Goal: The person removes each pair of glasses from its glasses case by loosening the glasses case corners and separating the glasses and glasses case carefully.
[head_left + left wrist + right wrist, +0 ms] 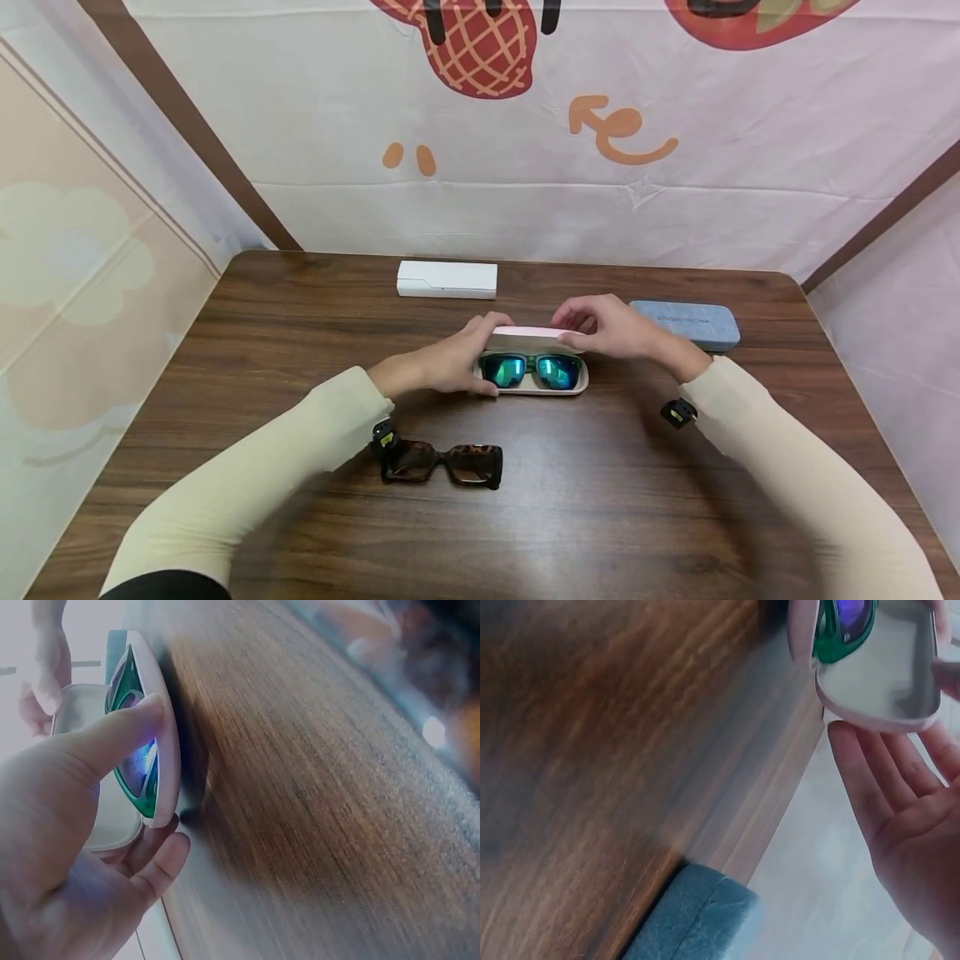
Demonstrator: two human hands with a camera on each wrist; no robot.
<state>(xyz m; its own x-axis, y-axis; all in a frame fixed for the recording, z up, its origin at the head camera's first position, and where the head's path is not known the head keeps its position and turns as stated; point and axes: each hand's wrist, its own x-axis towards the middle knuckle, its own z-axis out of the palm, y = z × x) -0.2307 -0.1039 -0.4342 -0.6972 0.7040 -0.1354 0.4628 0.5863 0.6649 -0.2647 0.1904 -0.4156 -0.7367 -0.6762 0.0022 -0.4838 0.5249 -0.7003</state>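
A pale pink glasses case stands on the table with its lid raised at the back. Green-framed sunglasses with mirrored blue-green lenses lie folded inside it. My left hand grips the case's left end; in the left wrist view its thumb lies over the front rim by the lenses, the other fingers behind. At the right, my right hand holds the lid, thumb at its front edge and fingers behind. The right wrist view shows those fingers along the lid's outside.
Tortoiseshell sunglasses lie in front of the case, close to the left wrist's camera. Near the back edge rests a white glasses case. A blue glasses case lies beyond my right wrist. A printed cloth hangs behind the table.
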